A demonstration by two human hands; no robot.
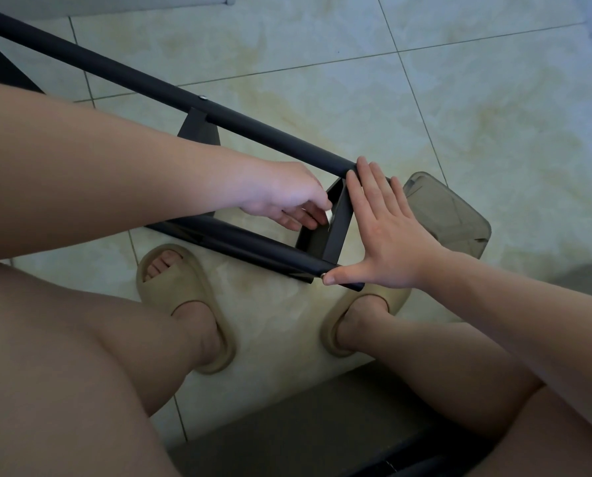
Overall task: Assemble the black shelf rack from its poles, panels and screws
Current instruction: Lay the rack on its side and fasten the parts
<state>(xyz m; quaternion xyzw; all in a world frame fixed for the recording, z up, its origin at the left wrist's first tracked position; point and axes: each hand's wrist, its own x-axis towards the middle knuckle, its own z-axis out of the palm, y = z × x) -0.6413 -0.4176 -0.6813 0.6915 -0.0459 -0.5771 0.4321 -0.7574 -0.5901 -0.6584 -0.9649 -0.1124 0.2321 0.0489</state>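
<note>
Black rack (253, 129): on its side on the floor (322, 63), in front of the person.
Right hand (387, 235): flat, fingers straight against the panel (339, 222), thumb on the near pole (253, 251) end.
Left hand (284, 196): fingers curled behind the panel; whether gripping, cannot tell.
Bin (453, 215): grey, just beyond the rack.

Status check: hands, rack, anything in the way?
Right hand flat, bracing panel between poles. Left hand curled inside frame, grip unclear. Grey box behind, not blocking.
</note>
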